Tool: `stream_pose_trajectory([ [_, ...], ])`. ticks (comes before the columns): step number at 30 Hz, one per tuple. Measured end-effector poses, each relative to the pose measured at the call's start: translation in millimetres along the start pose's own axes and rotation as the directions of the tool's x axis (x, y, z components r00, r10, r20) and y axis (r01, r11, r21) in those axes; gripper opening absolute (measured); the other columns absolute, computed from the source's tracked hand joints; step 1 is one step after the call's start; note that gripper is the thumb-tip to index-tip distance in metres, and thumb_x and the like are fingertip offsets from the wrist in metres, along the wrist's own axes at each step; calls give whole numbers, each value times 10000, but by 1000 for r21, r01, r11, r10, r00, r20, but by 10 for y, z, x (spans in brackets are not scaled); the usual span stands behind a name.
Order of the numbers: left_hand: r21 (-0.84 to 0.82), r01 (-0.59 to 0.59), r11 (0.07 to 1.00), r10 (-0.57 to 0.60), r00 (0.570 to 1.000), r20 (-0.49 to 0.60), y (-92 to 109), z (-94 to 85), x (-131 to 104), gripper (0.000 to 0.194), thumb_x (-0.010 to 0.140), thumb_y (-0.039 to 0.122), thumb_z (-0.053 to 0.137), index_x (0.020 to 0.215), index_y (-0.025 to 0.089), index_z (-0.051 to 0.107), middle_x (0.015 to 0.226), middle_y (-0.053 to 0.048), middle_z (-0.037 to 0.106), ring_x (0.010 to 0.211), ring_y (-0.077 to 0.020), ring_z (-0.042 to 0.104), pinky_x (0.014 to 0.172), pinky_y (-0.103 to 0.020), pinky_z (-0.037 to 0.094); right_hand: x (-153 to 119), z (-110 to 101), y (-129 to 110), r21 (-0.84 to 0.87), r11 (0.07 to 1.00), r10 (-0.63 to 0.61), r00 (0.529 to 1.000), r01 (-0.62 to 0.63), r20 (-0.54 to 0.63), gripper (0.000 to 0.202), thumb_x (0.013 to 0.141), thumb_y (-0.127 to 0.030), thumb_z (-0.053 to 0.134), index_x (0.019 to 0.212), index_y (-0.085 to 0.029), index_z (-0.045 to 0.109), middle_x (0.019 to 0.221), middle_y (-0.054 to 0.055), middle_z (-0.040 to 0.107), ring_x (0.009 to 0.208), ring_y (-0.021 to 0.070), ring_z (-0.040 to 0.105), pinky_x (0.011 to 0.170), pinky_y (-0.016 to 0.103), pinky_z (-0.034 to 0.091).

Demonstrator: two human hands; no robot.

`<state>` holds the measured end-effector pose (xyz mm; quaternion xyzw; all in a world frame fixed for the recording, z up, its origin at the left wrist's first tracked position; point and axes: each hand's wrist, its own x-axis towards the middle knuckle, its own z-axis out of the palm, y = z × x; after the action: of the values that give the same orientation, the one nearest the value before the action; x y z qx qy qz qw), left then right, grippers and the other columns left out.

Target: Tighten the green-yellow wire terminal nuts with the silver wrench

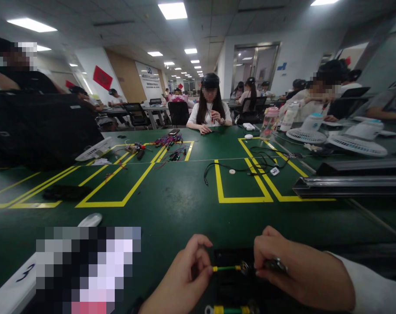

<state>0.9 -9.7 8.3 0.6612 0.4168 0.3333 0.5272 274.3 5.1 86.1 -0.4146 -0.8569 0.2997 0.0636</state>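
My left hand (pixel 188 272) pinches one end of a short green-and-yellow wire (pixel 228 269) between thumb and finger. At the wire's other end is a dark, ring-like metal part (pixel 244 267). Close beside that part, my right hand (pixel 281 268) is closed, its fingertips pressed together. A shiny metal piece (pixel 278 264) shows within the right hand, too blurred to name. Under the wire lies a dark flat object (pixel 233 288). Another green-and-yellow wire (pixel 232 310) with a ring terminal (pixel 209 309) shows at the bottom edge.
Yellow tape (pixel 245 199) marks rectangles on the green table (pixel 178 218). Black cables (pixel 266 161) and metal rails (pixel 331 185) lie on the right, with fans (pixel 357 141) behind. Tangled wires (pixel 168 139) lie farther back. A person (pixel 210 109) sits opposite. A white device (pixel 18 279) is at lower left.
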Motion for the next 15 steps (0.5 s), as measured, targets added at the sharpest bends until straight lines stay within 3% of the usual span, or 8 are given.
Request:
stream_pose_trajectory([
  [5, 5, 5, 1000, -5, 1000, 1, 19, -6, 12, 341, 872, 82, 533, 1171, 220, 448, 762, 58, 534, 647, -142, 477, 597, -278, 350, 151, -212, 32, -13, 989, -145, 981, 148, 132, 198, 840, -45, 672, 869, -234, 620, 897, 17, 682, 903, 229, 577, 754, 311, 456],
  [15, 10, -3, 1000, 3, 1000, 10, -16, -8, -19, 383, 865, 47, 523, 1191, 233, 448, 777, 58, 546, 653, -139, 480, 600, -280, 348, 345, -322, 25, 0, 960, -270, 931, 279, 247, 254, 789, 20, 687, 768, -231, 651, 823, -44, 719, 842, 184, 661, 941, 422, 351],
])
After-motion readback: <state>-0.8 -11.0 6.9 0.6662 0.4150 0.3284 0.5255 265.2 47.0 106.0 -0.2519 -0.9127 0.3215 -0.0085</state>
